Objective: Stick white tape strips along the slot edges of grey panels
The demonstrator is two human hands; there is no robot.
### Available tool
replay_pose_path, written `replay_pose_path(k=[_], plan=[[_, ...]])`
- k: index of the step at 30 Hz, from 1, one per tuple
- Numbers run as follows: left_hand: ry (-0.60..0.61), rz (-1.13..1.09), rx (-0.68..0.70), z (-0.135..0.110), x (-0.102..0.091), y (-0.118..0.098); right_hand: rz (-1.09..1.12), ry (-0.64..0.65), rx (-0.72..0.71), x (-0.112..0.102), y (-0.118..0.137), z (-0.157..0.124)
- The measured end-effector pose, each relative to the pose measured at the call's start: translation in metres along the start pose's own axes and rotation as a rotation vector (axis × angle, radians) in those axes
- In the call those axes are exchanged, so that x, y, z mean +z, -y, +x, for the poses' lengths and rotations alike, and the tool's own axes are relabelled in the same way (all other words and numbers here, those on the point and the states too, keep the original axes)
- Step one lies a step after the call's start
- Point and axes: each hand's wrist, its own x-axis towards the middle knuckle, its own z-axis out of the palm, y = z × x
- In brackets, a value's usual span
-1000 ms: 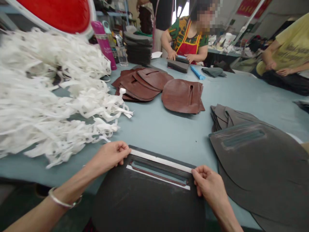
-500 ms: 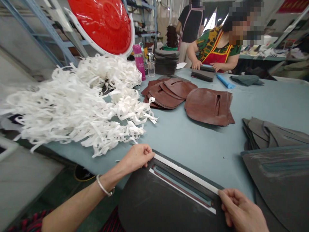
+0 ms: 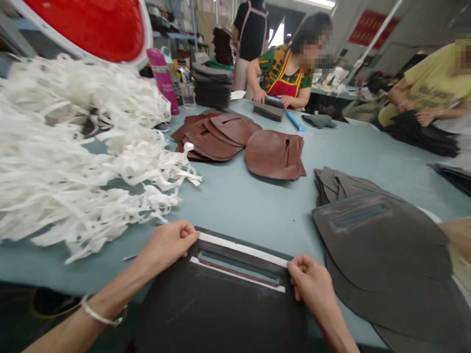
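A dark grey leather-like panel (image 3: pixel 217 318) with a long slot lies in front of me at the near table edge. Along its upper edge runs a white strip (image 3: pixel 243 248). My left hand (image 3: pixel 171 243) pinches the strip's left end at the panel's upper left corner. At the other end, my right hand (image 3: pixel 311 279) is closed with thumb and fingers on the strip. A second, shorter white strip (image 3: pixel 235 274) lies along the slot's lower side. Through the slot show the blue-green tabletop and a reddish-brown edge.
A heap of white strips (image 3: pixel 110 166) covers the table's left. Brown slotted panels (image 3: pixel 270 154) lie beyond my hands; dark panels (image 3: pixel 382 240) are stacked at right. A purple bottle (image 3: pixel 162 81) stands behind the heap. Across the table, co-workers handle pieces; another person stands farther back.
My view has turned to the right, bringing a co-worker in a yellow shirt into sight. Both hands still pinch the strip's ends, and the strip lies along the same edge.
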Motion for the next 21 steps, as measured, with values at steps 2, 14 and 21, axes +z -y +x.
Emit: replay_pose_path(k=[2,14,21], plan=[[-0.006,0.052,0.006,0.0013,0.0012,0.0011,0.041,-0.006,0.012,0.0014,-0.0011,0.0001],[0.02,0.138,0.039,0.0064,0.0055,0.0097,0.104,-0.005,-0.006,0.0006,-0.0028,-0.001],[-0.003,0.11,0.057,0.0051,0.0046,0.008,0.095,0.004,-0.027,-0.0005,-0.001,-0.0013]])
